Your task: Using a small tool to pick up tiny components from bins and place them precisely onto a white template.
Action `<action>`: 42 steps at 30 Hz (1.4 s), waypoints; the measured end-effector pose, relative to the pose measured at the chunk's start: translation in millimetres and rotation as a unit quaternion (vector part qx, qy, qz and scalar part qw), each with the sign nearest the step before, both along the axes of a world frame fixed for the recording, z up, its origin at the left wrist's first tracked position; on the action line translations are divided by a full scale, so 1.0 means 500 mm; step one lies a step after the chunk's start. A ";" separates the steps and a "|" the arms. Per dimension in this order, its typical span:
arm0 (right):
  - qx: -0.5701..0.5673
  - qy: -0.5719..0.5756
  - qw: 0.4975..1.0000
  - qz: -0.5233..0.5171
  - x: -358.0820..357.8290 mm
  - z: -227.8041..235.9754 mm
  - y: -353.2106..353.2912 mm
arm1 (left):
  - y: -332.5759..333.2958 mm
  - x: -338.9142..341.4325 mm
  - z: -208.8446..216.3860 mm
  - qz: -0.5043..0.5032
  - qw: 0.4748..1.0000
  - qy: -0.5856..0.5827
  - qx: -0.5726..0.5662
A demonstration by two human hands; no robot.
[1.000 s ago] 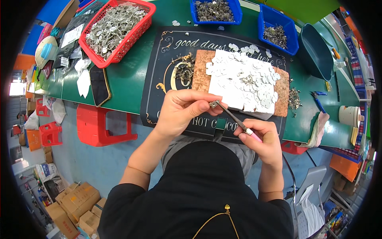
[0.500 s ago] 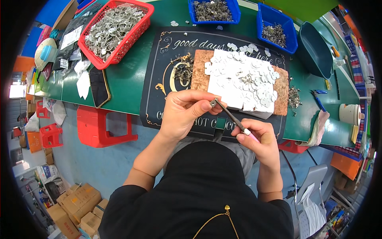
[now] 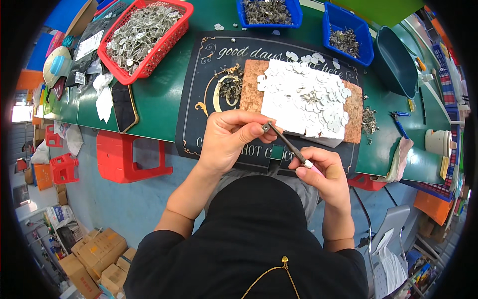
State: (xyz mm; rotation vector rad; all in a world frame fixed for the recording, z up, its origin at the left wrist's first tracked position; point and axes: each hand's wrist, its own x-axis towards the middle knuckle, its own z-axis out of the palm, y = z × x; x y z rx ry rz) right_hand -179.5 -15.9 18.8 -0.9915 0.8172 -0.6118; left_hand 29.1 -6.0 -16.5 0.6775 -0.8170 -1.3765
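My left hand (image 3: 226,139) pinches a small dark metal piece (image 3: 266,128) between thumb and forefinger. In my right hand (image 3: 326,172) is a slim tool with a dark tapered shaft (image 3: 290,146) and a pink handle (image 3: 313,169), held like a pen. Its tip meets the metal piece at my left fingertips. Just beyond my hands, a white block (image 3: 279,117) lies on a brown speckled board (image 3: 352,112). Many flat white pieces (image 3: 323,82) cover its top, with a few small metal parts (image 3: 312,95) among them.
Small metal parts lie in piles left (image 3: 230,87) and right (image 3: 369,120) of the board on a black printed mat (image 3: 199,89). Around stand a red basket (image 3: 142,74), two blue bins (image 3: 367,52), a dark green basin (image 3: 396,65), blue-handled pliers (image 3: 400,122) and a phone (image 3: 124,107).
The tool and both hands keep nearly the same pose, with only slight finger movement. The view has shifted a little.
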 end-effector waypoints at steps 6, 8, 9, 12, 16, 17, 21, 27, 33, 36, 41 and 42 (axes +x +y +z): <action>0.002 -0.009 0.999 0.030 -0.007 0.000 -0.003 | 0.000 0.005 0.003 -0.017 0.999 0.024 0.013; -0.004 0.021 0.999 0.044 -0.007 0.001 -0.002 | 0.001 0.005 0.001 -0.019 0.999 0.025 0.021; -0.005 0.021 0.999 0.044 -0.007 0.002 -0.002 | 0.001 0.003 0.001 -0.019 0.999 0.026 0.021; -0.003 0.046 0.998 0.048 -0.005 0.007 -0.002 | 0.000 -0.002 0.002 -0.004 0.999 0.025 0.027; 0.006 0.007 0.999 0.047 -0.002 0.003 -0.003 | 0.001 0.006 -0.004 -0.026 0.999 0.030 0.005; 0.006 -0.012 0.999 0.048 -0.002 0.001 -0.003 | 0.001 0.008 -0.005 -0.035 0.999 0.037 0.002; 0.022 -0.021 0.999 0.045 -0.004 -0.001 -0.001 | 0.001 0.005 -0.002 -0.032 0.999 0.037 0.007; 0.029 -0.021 0.998 0.043 -0.002 0.002 0.000 | 0.000 0.008 -0.002 -0.033 0.999 0.037 0.012; -0.056 0.086 0.994 0.025 0.017 0.011 0.011 | -0.002 0.004 0.002 -0.027 0.998 0.056 0.024; -0.221 0.108 0.969 0.006 0.023 0.007 0.017 | -0.003 0.002 0.006 -0.046 0.994 0.093 0.032; -0.456 0.247 0.853 -0.062 0.034 -0.007 0.027 | 0.004 -0.018 0.020 0.050 0.998 0.010 0.026; -0.457 0.247 0.853 -0.060 0.034 -0.014 0.028 | 0.004 -0.023 0.019 0.053 0.998 0.011 0.026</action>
